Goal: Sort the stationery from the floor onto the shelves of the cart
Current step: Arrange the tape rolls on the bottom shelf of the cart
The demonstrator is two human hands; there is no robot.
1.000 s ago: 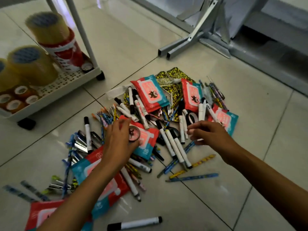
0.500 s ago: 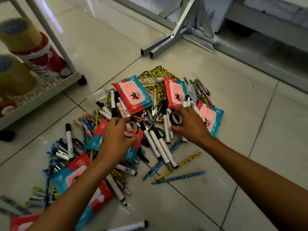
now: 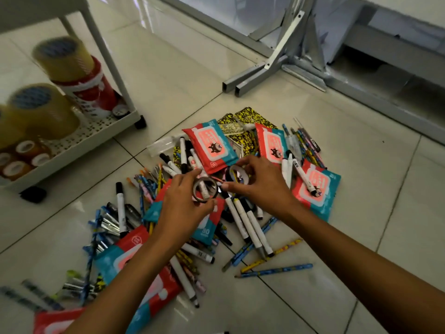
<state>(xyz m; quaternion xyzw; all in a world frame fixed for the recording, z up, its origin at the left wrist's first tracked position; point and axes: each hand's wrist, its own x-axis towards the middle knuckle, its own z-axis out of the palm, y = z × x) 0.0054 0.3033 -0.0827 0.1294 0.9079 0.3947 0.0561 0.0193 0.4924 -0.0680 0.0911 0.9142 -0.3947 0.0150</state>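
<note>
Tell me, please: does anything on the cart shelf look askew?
Yes. On the cart shelf, the top yellow tape roll leans on the red roll beneath it rather than sitting flat. The small rolls in front lie in a neat group.

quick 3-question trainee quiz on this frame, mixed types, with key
1. True or false: the left hand holds a marker.
2. What does the right hand hold? A) tape roll B) pencil C) wipes pack
3. Fill in: the big tape rolls on the cart shelf lie to the ___ of the floor pile.

Key:
1. False; it holds a small tape roll.
2. A, the second tape roll.
3. left
</note>
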